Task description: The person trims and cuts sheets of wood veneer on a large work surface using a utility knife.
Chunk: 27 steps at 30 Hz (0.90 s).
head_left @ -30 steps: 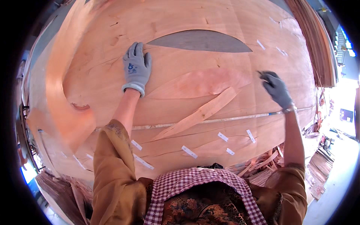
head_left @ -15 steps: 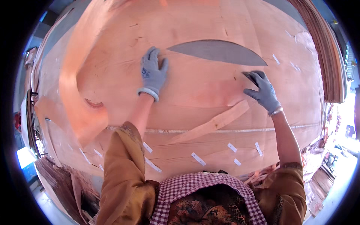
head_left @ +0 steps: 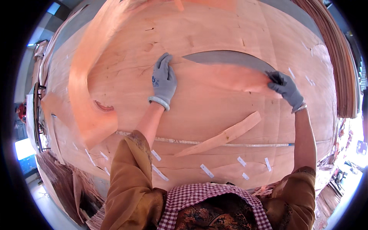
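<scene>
A broad sheet of thin pinkish wood veneer (head_left: pixel 214 115) covers the work surface, with a curved, pointed opening in it that bares a grey layer (head_left: pixel 222 58). My left hand (head_left: pixel 165 78), in a grey glove, lies flat beside the opening's left tip, fingers stretched out. At the opening's right end, my gloved right hand (head_left: pixel 285 88) pinches the end of a reddish veneer flap (head_left: pixel 237 76), blurred by motion and partly over the grey layer. Something dark and pointed shows at these fingers; its kind I cannot make out.
A loose veneer strip (head_left: pixel 226 134) lies nearer me, by a long pale rod-like line (head_left: pixel 172 140). A curled veneer band (head_left: pixel 80 80) rises at left. Several white paper slips (head_left: pixel 207 171) lie near the front. Stacked sheets (head_left: pixel 337 65) stand at right.
My right hand has moved right and closed on the veneer. The flap now covers part of the grey opening. My left hand stays flat beside the opening's left tip; the whole view has shifted slightly.
</scene>
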{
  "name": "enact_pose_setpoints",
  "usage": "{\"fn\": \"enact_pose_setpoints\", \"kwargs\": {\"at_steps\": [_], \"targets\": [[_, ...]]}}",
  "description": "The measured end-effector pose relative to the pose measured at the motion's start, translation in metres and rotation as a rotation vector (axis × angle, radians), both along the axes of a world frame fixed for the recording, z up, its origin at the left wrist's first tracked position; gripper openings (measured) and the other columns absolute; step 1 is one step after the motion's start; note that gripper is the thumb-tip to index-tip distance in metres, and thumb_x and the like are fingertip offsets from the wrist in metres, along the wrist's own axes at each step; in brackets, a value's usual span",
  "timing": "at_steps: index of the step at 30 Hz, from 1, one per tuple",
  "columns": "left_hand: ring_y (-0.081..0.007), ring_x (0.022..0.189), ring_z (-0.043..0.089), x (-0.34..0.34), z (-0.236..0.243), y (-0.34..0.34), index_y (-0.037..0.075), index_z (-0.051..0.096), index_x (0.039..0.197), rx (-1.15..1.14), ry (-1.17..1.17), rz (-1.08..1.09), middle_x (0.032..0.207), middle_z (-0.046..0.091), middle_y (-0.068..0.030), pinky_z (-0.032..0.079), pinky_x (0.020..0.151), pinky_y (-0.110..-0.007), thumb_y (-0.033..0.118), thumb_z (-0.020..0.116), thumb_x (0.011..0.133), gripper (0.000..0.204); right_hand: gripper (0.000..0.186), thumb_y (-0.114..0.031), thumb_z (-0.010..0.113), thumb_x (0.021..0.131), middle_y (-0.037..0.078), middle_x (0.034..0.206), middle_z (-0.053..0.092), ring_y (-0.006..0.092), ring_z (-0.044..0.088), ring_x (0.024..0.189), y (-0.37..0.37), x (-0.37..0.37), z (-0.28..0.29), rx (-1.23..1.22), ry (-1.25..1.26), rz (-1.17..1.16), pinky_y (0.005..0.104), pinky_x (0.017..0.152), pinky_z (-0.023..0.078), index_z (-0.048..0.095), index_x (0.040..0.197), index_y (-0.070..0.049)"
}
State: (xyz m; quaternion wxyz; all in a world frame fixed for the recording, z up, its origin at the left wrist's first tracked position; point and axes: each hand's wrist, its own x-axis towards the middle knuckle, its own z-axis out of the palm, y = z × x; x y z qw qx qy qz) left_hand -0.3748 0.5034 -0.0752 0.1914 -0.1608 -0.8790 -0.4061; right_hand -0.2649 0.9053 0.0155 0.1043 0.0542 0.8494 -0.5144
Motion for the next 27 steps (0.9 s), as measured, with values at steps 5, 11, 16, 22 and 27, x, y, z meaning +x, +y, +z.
{"fn": "enact_pose_setpoints", "kwargs": {"at_steps": [5,11,16,22,27], "targets": [[-0.0348,0.116,0.053,0.0,0.001,0.004,0.004,0.056,0.125,-0.028,0.024,-0.023,0.127,0.057,-0.0166,0.041,0.1,-0.042,0.005,0.052,0.09,0.035,0.029,-0.01,0.071,0.085,-0.001,0.096,0.063,0.0095,0.051,0.091,0.044,-0.05,-0.009,0.045,-0.096,0.085,0.0271,0.086,0.044,0.062,0.11,0.002],[-0.0355,0.118,0.05,-0.001,0.005,0.008,0.006,0.054,0.129,-0.224,0.076,-0.016,0.13,0.054,-0.0162,0.039,0.1,-0.044,0.011,0.054,0.09,0.039,0.028,-0.018,0.074,0.08,-0.004,0.086,0.055,0.0098,0.047,0.083,0.049,-0.084,-0.011,0.201,-0.144,0.216,0.0264,0.078,0.042,0.062,0.098,-0.001],[-0.0354,0.12,0.047,0.002,0.009,0.011,0.012,0.055,0.131,-0.33,0.067,-0.025,0.131,0.053,-0.016,0.039,0.1,-0.044,0.017,0.057,0.09,0.041,0.025,-0.021,0.074,0.079,-0.005,0.081,0.049,0.011,0.044,0.078,0.048,-0.097,-0.017,0.255,-0.18,0.217,0.0272,0.072,0.041,0.062,0.093,-0.004],[-0.0358,0.12,0.047,0.004,0.014,0.018,0.019,0.059,0.13,-0.468,0.043,-0.052,0.131,0.053,-0.0155,0.036,0.102,-0.045,0.022,0.059,0.09,0.04,0.031,-0.023,0.074,0.079,-0.002,0.08,0.054,0.0114,0.047,0.077,0.037,-0.099,-0.016,0.321,-0.07,0.233,0.028,0.071,0.042,0.062,0.096,-0.001],[-0.0347,0.121,0.047,0.004,0.013,0.022,0.018,0.06,0.128,-0.539,0.051,-0.016,0.132,0.053,-0.0131,0.035,0.102,-0.045,0.025,0.057,0.091,0.038,0.034,-0.025,0.072,0.08,0.005,0.09,0.062,0.0153,0.054,0.081,0.037,-0.099,-0.012,0.358,-0.089,0.203,0.0315,0.074,0.046,0.063,0.102,0.0]]}}
